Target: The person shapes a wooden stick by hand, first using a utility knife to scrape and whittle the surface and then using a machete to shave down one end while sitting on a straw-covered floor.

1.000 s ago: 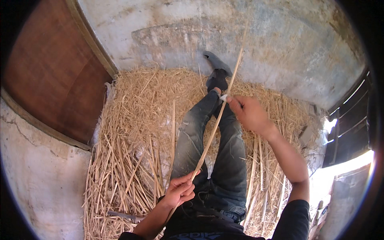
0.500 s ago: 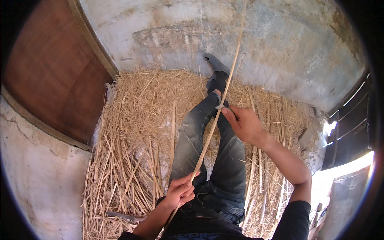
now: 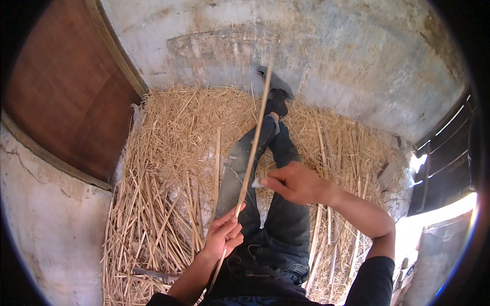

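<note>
My left hand (image 3: 224,235), low in front of my waist, is closed around a long thin bamboo strip (image 3: 256,130). The strip slants up and away over my legs, its far end blurred in front of the wall. Just right of it, above my thighs, my right hand (image 3: 301,184) is closed on a small pale flat piece (image 3: 258,182), which points toward the strip. Whether that piece is a blade I cannot tell, as my fingers hide most of it. It looks close to the strip but not clearly touching it.
My outstretched legs (image 3: 288,214) in dark jeans lie on a thick bed of shavings (image 3: 178,117). Several long strips (image 3: 153,224) lie heaped on the left, more on the right. A stained wall (image 3: 337,56) stands ahead, a brown panel (image 3: 66,97) to the left, dark slats (image 3: 446,158) to the right.
My right hand has drawn back toward my body with the pale piece. The strip's far end has swung left and lower, and my left hand has shifted slightly left.
</note>
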`<state>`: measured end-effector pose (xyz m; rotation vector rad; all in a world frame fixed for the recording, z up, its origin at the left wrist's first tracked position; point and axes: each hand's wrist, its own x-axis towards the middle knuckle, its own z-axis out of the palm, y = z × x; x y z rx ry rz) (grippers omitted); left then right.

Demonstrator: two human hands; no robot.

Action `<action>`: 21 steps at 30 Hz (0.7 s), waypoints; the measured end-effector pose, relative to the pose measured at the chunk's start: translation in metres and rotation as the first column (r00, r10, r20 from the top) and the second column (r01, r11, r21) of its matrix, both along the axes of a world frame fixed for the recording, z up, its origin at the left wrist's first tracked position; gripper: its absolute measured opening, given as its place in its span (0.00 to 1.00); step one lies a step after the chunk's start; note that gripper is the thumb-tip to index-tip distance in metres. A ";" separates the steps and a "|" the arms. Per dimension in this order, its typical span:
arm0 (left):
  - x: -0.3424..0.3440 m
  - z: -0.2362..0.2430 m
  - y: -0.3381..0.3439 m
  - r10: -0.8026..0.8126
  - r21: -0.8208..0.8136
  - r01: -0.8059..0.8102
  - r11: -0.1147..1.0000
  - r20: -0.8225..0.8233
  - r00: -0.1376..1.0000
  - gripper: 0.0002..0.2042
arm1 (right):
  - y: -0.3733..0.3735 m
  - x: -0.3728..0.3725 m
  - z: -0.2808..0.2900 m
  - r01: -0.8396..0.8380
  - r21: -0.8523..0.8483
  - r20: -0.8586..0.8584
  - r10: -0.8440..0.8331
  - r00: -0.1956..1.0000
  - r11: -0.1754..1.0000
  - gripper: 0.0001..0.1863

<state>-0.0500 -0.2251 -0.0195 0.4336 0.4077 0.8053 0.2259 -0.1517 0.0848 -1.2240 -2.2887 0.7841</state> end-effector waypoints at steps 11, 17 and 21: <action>0.002 0.010 -0.002 0.097 0.232 -0.036 0.972 -0.260 0.961 0.21 | 0.041 -0.005 0.031 0.439 0.166 -0.150 -0.417 0.896 0.883 0.20; 0.007 0.005 -0.004 0.141 0.324 -0.030 0.946 -0.325 0.935 0.21 | 0.055 -0.002 0.012 0.383 0.198 -0.083 -0.374 0.924 0.902 0.12; 0.007 0.008 0.008 0.171 0.266 -0.067 0.962 -0.393 0.904 0.21 | 0.030 -0.017 0.003 -0.003 0.158 -0.140 0.026 0.990 0.987 0.10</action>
